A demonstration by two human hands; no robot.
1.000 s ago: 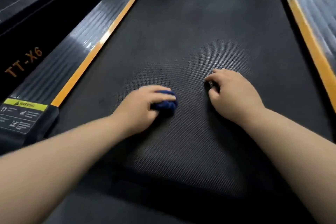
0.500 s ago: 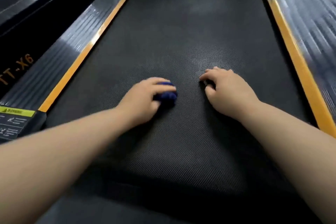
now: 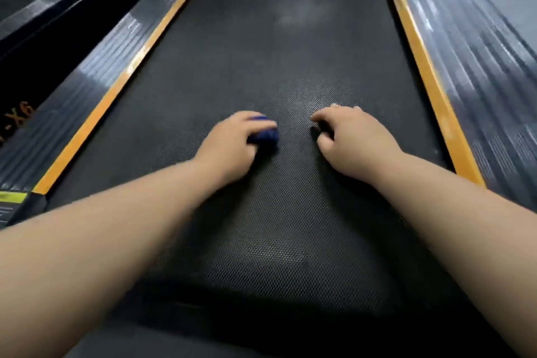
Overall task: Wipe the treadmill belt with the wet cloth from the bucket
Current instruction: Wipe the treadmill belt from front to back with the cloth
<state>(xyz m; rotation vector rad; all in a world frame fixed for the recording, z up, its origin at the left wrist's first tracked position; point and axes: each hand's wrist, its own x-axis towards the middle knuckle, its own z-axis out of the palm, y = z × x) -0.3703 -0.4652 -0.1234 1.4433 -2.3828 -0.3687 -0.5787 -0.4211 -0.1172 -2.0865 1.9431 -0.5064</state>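
Left hand [image 3: 232,141] grips the balled blue cloth [image 3: 263,135] against the belt [image 3: 261,38]; right hand [image 3: 353,136] rests curled, apparently empty. Risk: the small wad misses strips of belt.

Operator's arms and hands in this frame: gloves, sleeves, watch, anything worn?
Nothing worn shows. The left hand and right hand are ungloved. The left forearm and right forearm are bare to the frame edge: no sleeve, cuff, watch or bracelet. No ring is visible, though motion blur on the left hand could hide a thin band.
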